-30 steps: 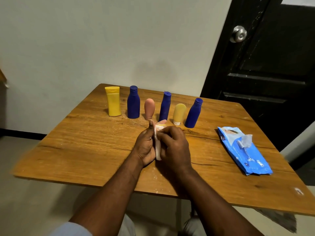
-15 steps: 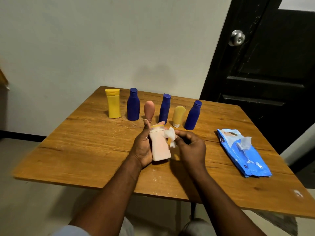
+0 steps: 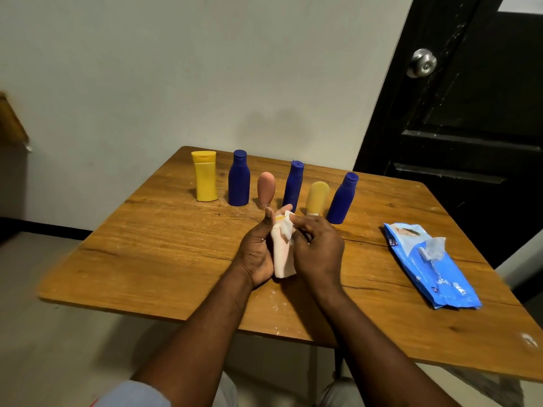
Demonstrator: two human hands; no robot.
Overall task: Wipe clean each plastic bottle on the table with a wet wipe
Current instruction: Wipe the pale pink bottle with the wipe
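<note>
A black door [image 3: 470, 142] is seen behind the right far corner of the wooden bench [image 3: 147, 245]. One blue wet wipe pack [image 3: 429, 265] is laid flat near the right edge of the bench, well apart from the bottles. A pale crumpled piece stands up from its opening. White print is carried on the pack, but it is too small to be read.

Seven plastic bottles are counted. Six are stood in a row along the far side of the bench, from left to right:
- one yellow flip-cap bottle [image 3: 205, 180]
- one dark blue bottle [image 3: 239, 179]
- one salmon tube [image 3: 266, 189], stood on its cap
- a second dark blue bottle [image 3: 293, 183]
- one yellow tube [image 3: 316, 198], stood on its cap
- a third dark blue bottle [image 3: 342, 198]

That makes three dark blue, two yellow and one salmon.

The seventh, a pale pink bottle [image 3: 282, 254], is held just above the middle of the bench, in front of the row. It is clasped from the left side by the left grip [image 3: 255, 254], with the thumb laid up along its edge. Its base is turned toward the person.

One white wet wipe [image 3: 286, 229] is pinched in the fingertips of the right grip [image 3: 318, 251] and pressed against the top of the pale pink bottle.

One round metal knob [image 3: 422, 67] is fixed on the door.
</note>
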